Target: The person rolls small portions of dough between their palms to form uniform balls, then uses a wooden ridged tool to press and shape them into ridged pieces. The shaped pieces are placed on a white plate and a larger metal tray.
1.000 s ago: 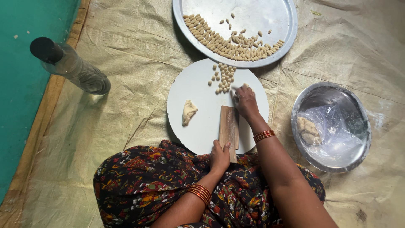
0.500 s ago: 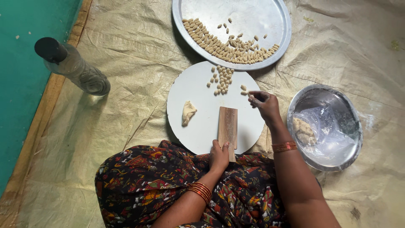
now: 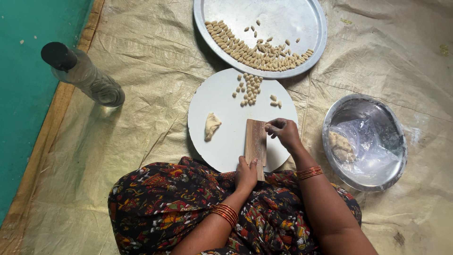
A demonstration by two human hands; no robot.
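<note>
Wooden ridged paddle point(image 3: 255, 144), brown and rectangular, lies on the white round board point(image 3: 222, 99). Left hand point(image 3: 246, 174) grips its near end. Right hand point(image 3: 283, 132) pinches fingertips together at its top right corner.

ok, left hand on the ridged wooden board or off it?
Touching. The head view shows the left hand gripping the near end of the ridged wooden board, thumb lying over its surface, no gap between them.

Creased tan floor sheet point(image 3: 141, 56) beside teal floor point(image 3: 28, 94)
</note>
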